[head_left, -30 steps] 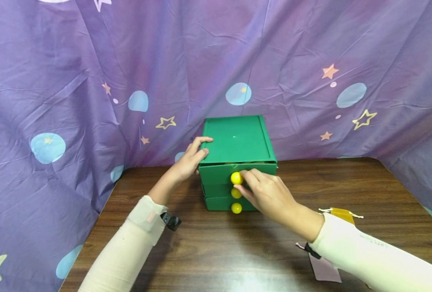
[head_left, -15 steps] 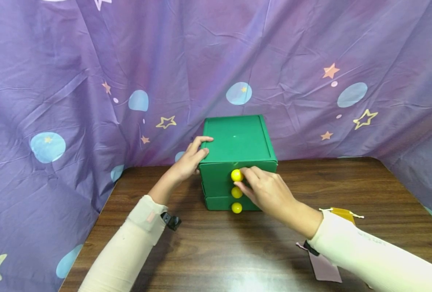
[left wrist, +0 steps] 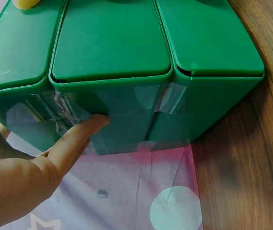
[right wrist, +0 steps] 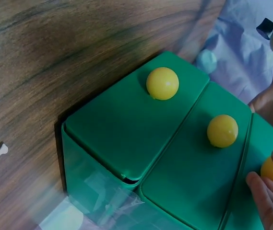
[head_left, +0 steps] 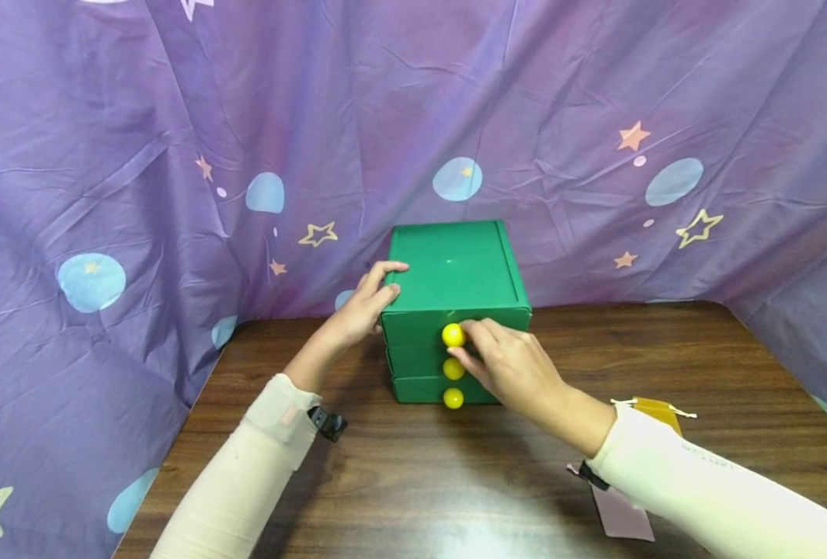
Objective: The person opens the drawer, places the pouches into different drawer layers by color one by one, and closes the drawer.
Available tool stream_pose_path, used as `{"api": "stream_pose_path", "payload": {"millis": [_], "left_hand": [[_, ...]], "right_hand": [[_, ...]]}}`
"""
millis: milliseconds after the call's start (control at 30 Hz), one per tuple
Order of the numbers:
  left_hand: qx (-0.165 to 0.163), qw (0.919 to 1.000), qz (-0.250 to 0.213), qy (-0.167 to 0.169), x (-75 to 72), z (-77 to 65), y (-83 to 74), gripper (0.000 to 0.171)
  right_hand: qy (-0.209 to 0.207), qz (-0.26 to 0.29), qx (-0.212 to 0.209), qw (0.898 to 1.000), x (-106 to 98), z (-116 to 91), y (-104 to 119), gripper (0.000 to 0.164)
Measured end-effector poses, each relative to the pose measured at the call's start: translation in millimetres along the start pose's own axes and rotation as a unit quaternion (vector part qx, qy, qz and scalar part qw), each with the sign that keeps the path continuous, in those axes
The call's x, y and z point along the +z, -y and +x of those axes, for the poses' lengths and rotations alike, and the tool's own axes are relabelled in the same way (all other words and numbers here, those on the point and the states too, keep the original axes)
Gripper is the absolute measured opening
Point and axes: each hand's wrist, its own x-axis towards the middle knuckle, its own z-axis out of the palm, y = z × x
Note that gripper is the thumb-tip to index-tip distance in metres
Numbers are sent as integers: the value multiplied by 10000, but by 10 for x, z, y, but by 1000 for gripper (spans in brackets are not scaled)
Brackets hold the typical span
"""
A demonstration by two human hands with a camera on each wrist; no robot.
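Note:
A green three-drawer box (head_left: pixel 455 268) stands on the wooden table, each drawer front bearing a round yellow knob. All three drawers sit flush in the right wrist view. My right hand (head_left: pixel 518 369) pinches the top drawer's knob (head_left: pixel 453 335) between thumb and fingers. Below it are the middle knob (head_left: pixel 453 368) and the bottom knob (head_left: pixel 453 398). My left hand (head_left: pixel 363 310) rests against the box's left side, fingertips over the top edge. In the left wrist view one finger lies along the taped side wall (left wrist: pixel 126 115).
On the table (head_left: pixel 413 481) to the right lie a yellow drawstring pouch (head_left: pixel 654 411) and a pale purple pouch (head_left: pixel 621 512), both partly covered by my right sleeve. A purple patterned curtain (head_left: pixel 357 116) hangs close behind the box.
The top drawer, slightly out a second ago with a gap under the lid edge, has been pushed in flush. My right hand moved in with its knob; the left stayed put.

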Motion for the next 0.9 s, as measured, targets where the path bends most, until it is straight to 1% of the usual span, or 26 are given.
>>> {"api": "stream_pose_path", "payload": {"millis": [267,467,567,700,900], "left_hand": [[23,10000,81,-22,7,1,8,47],[7,10000,71,-33,9,-1,14,46],[-2,10000,16,-29,6,0,15,46],[-17,10000,0,-10,-1,-1,10,46],[-21,10000,-75,-2,-2,-8,-12,46]], "right_hand": [[-158,184,131,9996,22,-31,5,36],[-306,253,226,9990,44,-50,10,48],[-362,257,288,9986,56,-70,12,51],[-371,223,388,9983,70,-128,18,50],[-269,159,516,9982,124,-232,38,54]]}}
